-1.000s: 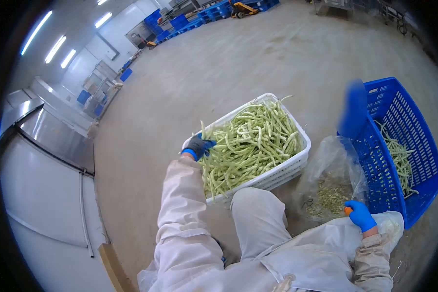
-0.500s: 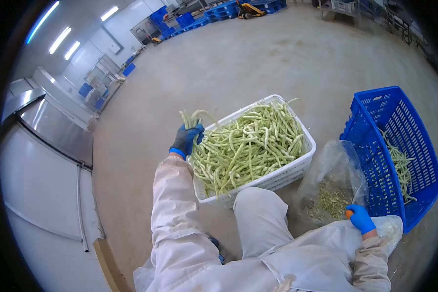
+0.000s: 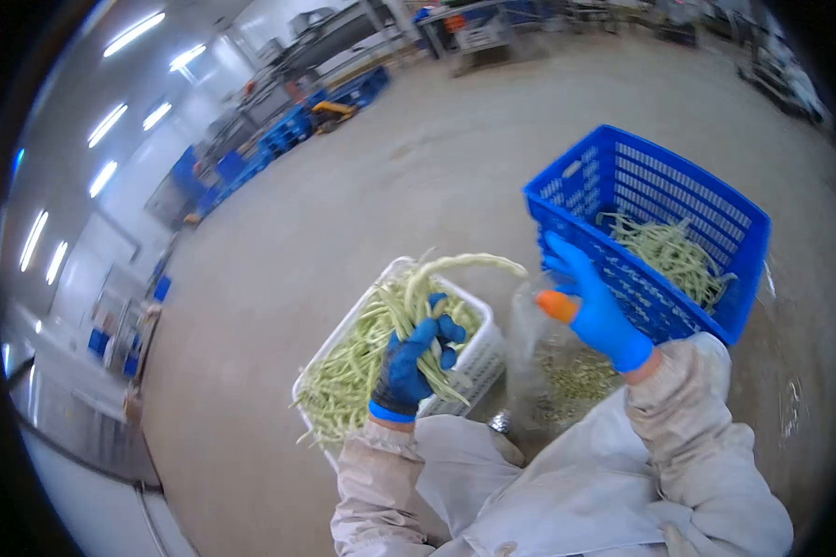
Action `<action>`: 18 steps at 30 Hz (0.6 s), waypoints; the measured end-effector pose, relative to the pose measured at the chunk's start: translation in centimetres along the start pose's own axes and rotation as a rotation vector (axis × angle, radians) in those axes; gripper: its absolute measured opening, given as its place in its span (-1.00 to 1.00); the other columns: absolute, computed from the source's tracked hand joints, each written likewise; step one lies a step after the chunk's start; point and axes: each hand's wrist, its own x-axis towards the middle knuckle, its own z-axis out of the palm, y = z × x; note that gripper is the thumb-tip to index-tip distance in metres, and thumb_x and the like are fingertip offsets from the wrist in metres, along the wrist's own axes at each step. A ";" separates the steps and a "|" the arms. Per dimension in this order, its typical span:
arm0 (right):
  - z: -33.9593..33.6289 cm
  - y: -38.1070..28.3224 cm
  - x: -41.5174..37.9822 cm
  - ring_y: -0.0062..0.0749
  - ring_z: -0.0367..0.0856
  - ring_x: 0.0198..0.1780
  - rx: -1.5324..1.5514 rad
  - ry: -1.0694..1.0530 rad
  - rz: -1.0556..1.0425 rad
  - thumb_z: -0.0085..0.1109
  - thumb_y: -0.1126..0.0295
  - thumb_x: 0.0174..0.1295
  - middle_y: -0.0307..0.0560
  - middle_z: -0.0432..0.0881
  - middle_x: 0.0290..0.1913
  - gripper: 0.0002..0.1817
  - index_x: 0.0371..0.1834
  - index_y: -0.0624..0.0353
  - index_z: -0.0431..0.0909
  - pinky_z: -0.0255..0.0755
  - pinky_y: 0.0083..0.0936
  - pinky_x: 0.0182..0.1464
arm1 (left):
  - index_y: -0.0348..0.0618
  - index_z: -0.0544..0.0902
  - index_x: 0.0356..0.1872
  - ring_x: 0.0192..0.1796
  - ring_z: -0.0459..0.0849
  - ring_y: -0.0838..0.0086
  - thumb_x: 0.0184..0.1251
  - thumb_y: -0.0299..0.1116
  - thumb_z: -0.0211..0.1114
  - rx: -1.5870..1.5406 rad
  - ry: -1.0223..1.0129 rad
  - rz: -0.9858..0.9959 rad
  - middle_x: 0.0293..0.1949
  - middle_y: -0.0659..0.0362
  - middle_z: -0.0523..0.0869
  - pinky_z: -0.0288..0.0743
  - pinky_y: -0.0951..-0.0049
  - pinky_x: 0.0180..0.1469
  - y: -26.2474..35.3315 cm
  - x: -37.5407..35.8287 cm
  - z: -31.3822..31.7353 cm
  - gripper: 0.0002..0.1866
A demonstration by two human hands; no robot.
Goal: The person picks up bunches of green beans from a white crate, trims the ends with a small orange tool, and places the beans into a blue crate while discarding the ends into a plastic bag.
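Blue-gloved left hand (image 3: 416, 367) around a bunch of beans (image 3: 424, 288); right hand (image 3: 593, 306) open, orange-tipped thumb.

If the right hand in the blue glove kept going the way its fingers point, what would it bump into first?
Probably the near wall of the blue crate. The right hand points up and away, its fingers just in front of that wall, though depth is hard to judge here.

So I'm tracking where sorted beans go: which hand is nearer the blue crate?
Right. The right hand is raised just in front of the blue crate, near its front wall. The left hand grips a bunch of beans over the white basket, farther away.
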 end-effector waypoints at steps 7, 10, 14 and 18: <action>-7.7 -1.0 1.9 -0.61 0.51 -0.21 -0.028 0.077 -0.037 0.11 0.41 0.27 -0.23 0.59 -0.17 -0.72 0.03 0.22 0.52 0.42 -0.63 -0.16 | -0.20 0.21 0.33 -0.10 0.61 0.41 0.32 -0.41 0.12 -0.004 -0.217 -0.303 0.05 0.01 0.55 0.46 0.63 -0.42 -5.6 0.1 6.6 -0.45; -13.1 -1.9 2.2 -0.66 0.46 -0.27 -0.231 0.331 0.030 0.11 0.34 0.28 -0.28 0.58 -0.26 -0.74 -0.01 0.16 0.56 0.38 -0.68 -0.22 | -0.21 0.23 0.32 -0.16 0.59 0.47 0.31 -0.44 0.13 0.017 -0.138 -0.352 0.03 0.04 0.56 0.44 0.64 -0.39 -7.2 0.2 4.3 -0.45; -15.1 -1.4 -0.5 -0.36 0.58 -0.21 -0.516 -0.162 0.063 0.08 0.41 0.23 -0.05 0.64 -0.21 -0.73 -0.02 0.21 0.54 0.44 -0.47 -0.16 | -0.18 0.29 0.28 -0.19 0.57 0.52 0.28 -0.48 0.16 0.184 0.029 -0.120 -0.04 0.12 0.59 0.46 0.62 -0.30 -8.1 0.9 5.5 -0.48; -11.5 -0.2 -3.1 -0.17 0.60 -0.15 -0.544 -0.668 0.244 0.08 0.42 0.20 0.08 0.63 -0.16 -0.71 -0.01 0.20 0.53 0.45 -0.36 -0.08 | -0.20 0.46 0.14 -0.13 0.61 0.45 0.17 -0.32 0.32 0.781 -0.095 0.037 -0.07 0.11 0.64 0.50 0.44 -0.14 -11.7 1.6 9.3 -0.50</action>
